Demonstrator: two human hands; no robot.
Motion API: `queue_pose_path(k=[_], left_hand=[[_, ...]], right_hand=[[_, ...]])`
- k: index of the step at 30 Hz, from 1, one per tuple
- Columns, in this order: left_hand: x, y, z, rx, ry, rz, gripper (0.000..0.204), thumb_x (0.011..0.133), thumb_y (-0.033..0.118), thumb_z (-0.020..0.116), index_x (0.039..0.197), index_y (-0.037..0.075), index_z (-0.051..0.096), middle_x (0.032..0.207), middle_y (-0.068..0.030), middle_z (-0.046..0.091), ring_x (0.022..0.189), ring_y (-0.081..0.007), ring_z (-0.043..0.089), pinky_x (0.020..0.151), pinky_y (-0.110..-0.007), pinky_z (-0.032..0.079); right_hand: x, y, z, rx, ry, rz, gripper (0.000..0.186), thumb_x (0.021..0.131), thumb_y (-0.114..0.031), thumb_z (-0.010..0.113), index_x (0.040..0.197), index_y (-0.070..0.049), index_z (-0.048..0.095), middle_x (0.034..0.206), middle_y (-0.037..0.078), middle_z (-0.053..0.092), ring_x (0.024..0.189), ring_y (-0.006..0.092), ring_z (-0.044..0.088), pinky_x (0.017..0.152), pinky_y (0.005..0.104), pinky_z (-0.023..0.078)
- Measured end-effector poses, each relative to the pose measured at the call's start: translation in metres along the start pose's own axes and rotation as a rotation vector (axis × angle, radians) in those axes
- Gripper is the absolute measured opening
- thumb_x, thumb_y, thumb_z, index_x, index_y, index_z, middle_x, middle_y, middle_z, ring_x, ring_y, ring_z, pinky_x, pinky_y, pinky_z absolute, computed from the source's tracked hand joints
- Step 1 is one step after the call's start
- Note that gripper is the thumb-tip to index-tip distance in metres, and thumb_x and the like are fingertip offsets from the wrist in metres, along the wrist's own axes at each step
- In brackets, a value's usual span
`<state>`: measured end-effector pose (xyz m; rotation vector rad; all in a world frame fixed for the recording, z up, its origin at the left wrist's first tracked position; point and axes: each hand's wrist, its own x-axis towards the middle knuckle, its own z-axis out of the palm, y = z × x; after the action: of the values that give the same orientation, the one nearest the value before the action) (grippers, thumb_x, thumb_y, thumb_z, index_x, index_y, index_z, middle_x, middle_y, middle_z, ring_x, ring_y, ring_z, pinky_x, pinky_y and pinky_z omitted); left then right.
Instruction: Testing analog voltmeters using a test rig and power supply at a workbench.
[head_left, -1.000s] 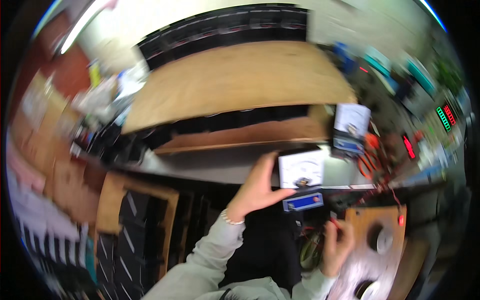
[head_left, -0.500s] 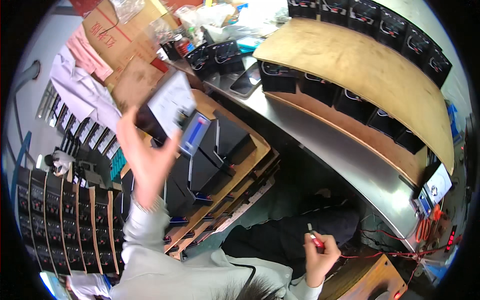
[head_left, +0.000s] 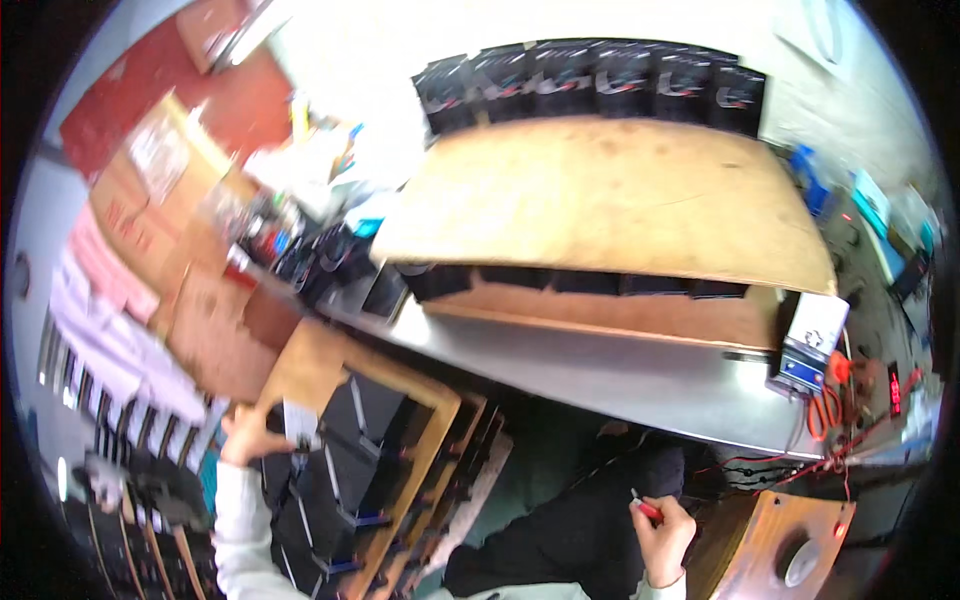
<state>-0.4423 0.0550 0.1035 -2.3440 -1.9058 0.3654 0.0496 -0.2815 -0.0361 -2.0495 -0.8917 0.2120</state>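
Note:
My left hand [head_left: 250,437] is at the far left, its fingers closed on the edge of a black box-shaped device with a white panel [head_left: 300,424]. That device is among other black boxes [head_left: 372,408] lying in rows on a wooden board [head_left: 300,355]; whether it rests on the board is hard to tell. My right hand [head_left: 664,540], over my dark-clothed lap at the lower right, pinches a small red-handled piece with a metal tip [head_left: 650,511], perhaps a clip or probe. Its far end is hidden in the fingers.
Ahead is a metal workbench [head_left: 560,375] with a wooden shelf [head_left: 610,195] bearing several black units [head_left: 620,82]. On its right end are another white-faced device [head_left: 812,335], orange-handled scissors [head_left: 824,412] and red wires. A wooden box with a round part [head_left: 798,562] stands at lower right.
The view has turned to the right. My left hand has lowered the device from above the board down among the black boxes. My right hand still holds the red-handled piece.

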Motion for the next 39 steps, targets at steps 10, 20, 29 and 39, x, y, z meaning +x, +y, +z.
queue_pose_path(k=[10,20,29,39], left_hand=[[0.180,0.269,-0.217,-1.182,0.247,0.487,0.118,0.076,0.040,0.088,0.159,-0.003,0.016,0.147,-0.0333,0.044,0.138,-0.0345,0.046,0.113,-0.042,0.039],[0.339,0.472,-0.244,-0.981,0.583,-0.170,0.154,0.056,0.055,0.095,0.161,0.024,-0.013,0.145,-0.0296,0.037,0.126,-0.0426,0.052,0.103,-0.056,0.042],[0.317,0.447,-0.225,-0.928,0.748,-0.096,0.142,0.060,0.049,0.091,0.161,0.019,-0.004,0.140,-0.0330,0.042,0.127,-0.0493,0.051,0.104,-0.056,0.045],[0.173,0.386,-0.206,-0.802,0.728,0.886,0.088,0.082,0.021,0.081,0.156,0.007,0.034,0.131,-0.0185,0.056,0.117,-0.0310,0.056,0.100,-0.040,0.046]], right_hand=[[0.009,0.004,-0.009,-0.038,0.043,0.052,0.020,0.072,-0.013,0.086,0.081,-0.001,0.072,0.067,0.013,0.067,0.057,0.0266,0.063,0.055,0.0338,0.049],[0.019,0.003,-0.028,-0.057,0.010,0.077,0.014,0.087,-0.017,0.076,0.093,-0.007,0.070,0.081,0.014,0.072,0.073,0.0326,0.071,0.063,0.0403,0.054],[-0.011,0.030,-0.029,-0.066,0.025,0.132,0.015,0.086,-0.019,0.077,0.088,-0.007,0.069,0.076,0.014,0.070,0.069,0.0330,0.070,0.060,0.0413,0.054],[-0.050,0.057,-0.020,-0.111,0.000,0.057,0.018,0.080,-0.020,0.081,0.086,-0.007,0.070,0.074,0.012,0.070,0.067,0.0295,0.068,0.060,0.0382,0.053]])
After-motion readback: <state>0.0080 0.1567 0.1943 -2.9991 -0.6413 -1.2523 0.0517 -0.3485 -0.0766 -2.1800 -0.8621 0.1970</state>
